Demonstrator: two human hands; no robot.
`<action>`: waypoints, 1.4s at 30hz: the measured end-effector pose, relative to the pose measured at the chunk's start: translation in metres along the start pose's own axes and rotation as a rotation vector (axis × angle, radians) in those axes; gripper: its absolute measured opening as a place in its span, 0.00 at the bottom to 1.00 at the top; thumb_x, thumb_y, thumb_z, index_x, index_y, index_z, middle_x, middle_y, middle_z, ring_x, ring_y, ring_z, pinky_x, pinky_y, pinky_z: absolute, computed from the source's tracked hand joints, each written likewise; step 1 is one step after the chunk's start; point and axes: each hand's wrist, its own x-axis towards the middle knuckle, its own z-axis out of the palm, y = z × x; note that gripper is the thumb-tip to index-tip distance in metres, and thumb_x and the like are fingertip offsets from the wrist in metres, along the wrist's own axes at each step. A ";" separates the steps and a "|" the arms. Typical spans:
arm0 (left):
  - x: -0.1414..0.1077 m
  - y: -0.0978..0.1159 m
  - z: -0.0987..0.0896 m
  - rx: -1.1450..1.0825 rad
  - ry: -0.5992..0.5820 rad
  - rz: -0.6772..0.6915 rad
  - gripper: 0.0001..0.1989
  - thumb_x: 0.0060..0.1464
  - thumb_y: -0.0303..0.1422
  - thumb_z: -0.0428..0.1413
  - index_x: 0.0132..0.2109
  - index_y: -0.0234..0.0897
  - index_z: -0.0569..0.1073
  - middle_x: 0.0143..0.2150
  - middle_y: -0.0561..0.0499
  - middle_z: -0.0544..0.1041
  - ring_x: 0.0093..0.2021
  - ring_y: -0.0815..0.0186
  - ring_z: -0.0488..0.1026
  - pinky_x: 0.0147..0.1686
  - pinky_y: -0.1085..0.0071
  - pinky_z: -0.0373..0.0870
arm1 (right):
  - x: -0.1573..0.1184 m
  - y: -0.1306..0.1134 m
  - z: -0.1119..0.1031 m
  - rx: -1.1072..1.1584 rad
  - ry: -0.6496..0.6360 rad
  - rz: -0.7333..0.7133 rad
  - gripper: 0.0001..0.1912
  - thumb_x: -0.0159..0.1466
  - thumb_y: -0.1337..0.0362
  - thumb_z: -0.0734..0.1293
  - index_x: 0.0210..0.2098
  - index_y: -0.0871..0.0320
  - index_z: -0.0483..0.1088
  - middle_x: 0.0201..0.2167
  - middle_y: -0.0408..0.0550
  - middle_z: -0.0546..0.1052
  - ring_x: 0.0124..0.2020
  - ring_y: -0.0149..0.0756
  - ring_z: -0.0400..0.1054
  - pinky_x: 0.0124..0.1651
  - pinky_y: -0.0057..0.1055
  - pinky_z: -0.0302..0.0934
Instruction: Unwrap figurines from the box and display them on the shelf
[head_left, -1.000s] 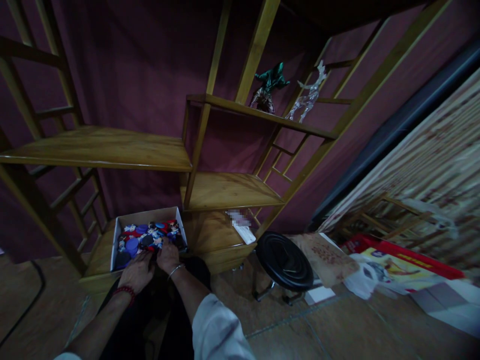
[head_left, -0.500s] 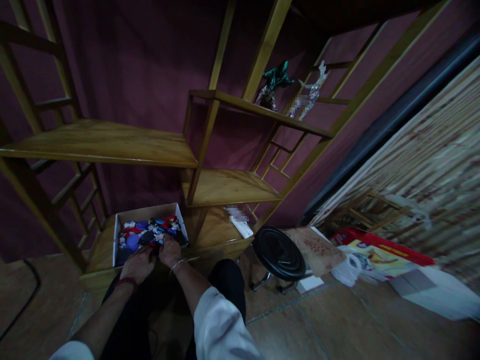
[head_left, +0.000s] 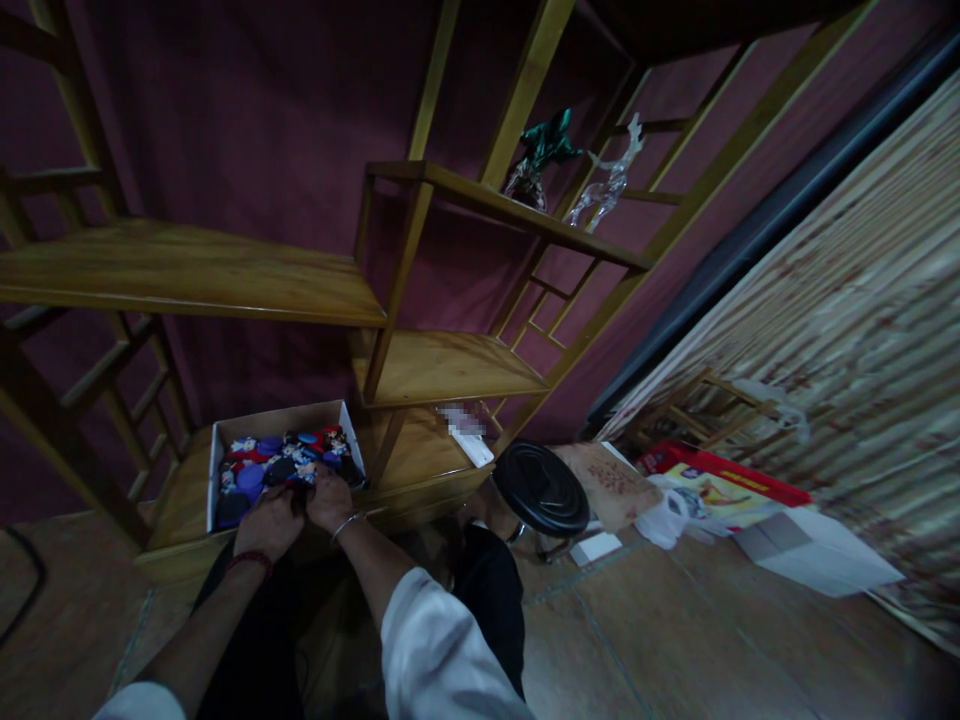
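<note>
A shallow white cardboard box (head_left: 213, 480) sits on the bottom shelf, filled with small figures and round pieces (head_left: 251, 478) in purple, red, blue, white and black. My left hand (head_left: 271, 522), with a dark red beaded bracelet at the wrist, is at the box's near edge, its fingers curled inward. Close beside it my right hand (head_left: 328, 498), wearing a silver bangle, bends its fingers toward the left hand's fingertips over the near side of the contents. Both hands look closed; whatever is between the fingers is too small and dark to make out.
A wooden shelf unit (head_left: 285, 270) rises around the box. Above right stand a green figurine (head_left: 551, 140) and a clear deer figurine (head_left: 604, 185). To the right are a black round stool (head_left: 540, 487), a plastic bag (head_left: 664, 515), a red-yellow package (head_left: 720, 490) and a white carton (head_left: 817, 550).
The whole view has shifted, so most things sit a little further left. My hands have drawn closer together at the box's near edge. My right knee has swung outward to the right.
</note>
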 end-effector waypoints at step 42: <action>-0.001 -0.010 0.005 0.011 0.030 0.071 0.17 0.49 0.28 0.42 0.45 0.31 0.67 0.47 0.42 0.70 0.49 0.62 0.66 0.49 0.68 0.58 | 0.005 -0.014 -0.012 0.015 -0.015 0.096 0.26 0.54 0.65 0.59 0.52 0.67 0.54 0.41 0.61 0.71 0.41 0.42 0.67 0.40 0.35 0.63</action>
